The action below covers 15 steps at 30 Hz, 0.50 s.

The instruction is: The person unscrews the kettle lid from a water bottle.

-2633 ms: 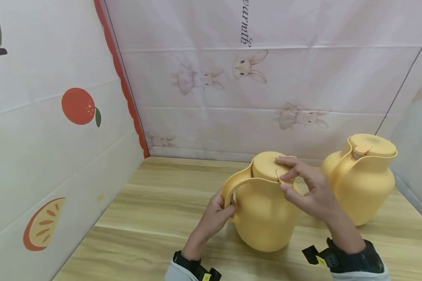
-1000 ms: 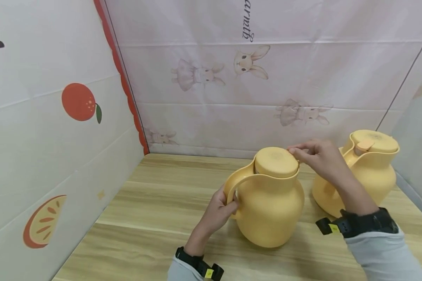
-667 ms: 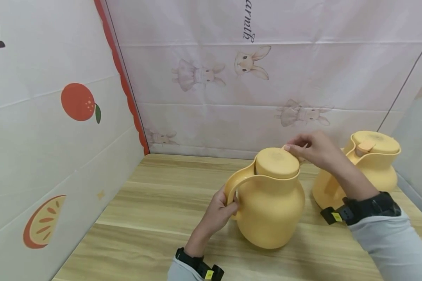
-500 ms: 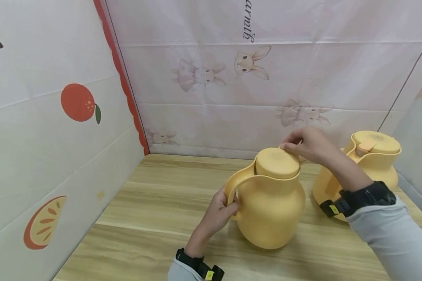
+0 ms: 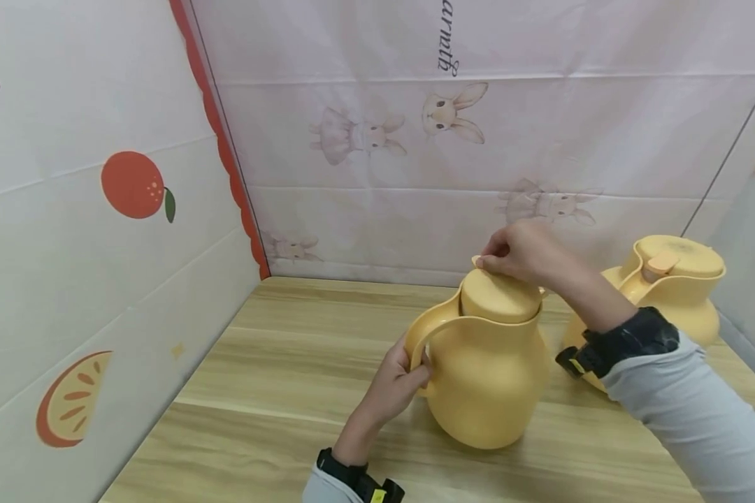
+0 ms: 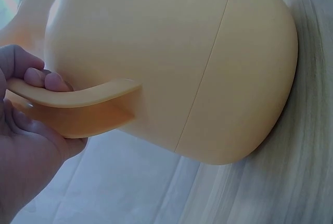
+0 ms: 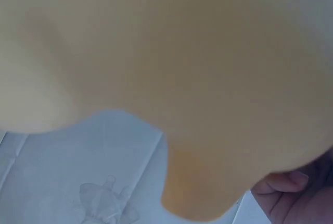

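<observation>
A yellow thermos jug (image 5: 484,384) stands on the wooden table. My left hand (image 5: 391,383) grips its handle (image 5: 437,323), with the fingers curled round the handle (image 6: 83,98) in the left wrist view. Above the round lid (image 5: 500,299), my right hand (image 5: 528,253) reaches over the far side, thumb and finger pinching the lid's small tab (image 5: 476,260). The tab sits at the back left of the lid. The blurred jug (image 7: 218,67) fills most of the right wrist view, with part of a hand (image 7: 307,198) at lower right.
A second yellow thermos jug (image 5: 695,318) stands close behind my right forearm, partly hidden by it. A printed cloth wall (image 5: 352,223) rises behind the table (image 5: 277,377). Another wall (image 5: 50,265) with fruit pictures borders the left side.
The lid has turned; its tab went from the front right, round the right side, to the back left. My right hand moved round with it. My left hand stays on the handle.
</observation>
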### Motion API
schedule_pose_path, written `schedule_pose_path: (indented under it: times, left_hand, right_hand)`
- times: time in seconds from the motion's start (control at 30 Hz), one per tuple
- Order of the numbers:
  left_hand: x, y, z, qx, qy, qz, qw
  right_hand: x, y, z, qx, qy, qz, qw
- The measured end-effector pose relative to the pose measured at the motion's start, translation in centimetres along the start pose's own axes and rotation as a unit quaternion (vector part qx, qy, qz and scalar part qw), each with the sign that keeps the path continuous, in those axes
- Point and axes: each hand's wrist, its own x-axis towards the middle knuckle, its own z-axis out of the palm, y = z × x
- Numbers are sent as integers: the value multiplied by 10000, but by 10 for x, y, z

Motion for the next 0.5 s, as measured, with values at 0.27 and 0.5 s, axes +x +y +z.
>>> schedule_pose_path:
  times: [0.27,0.5]
  left_hand:
    - [-1,2,1,73,41,33,10000]
    - [-1,1,1,72,32,87,9999]
  right_hand:
    - [0,-23,8,340,-246,-286,9987]
    - [-2,-28,13,394,-104,-582,9975]
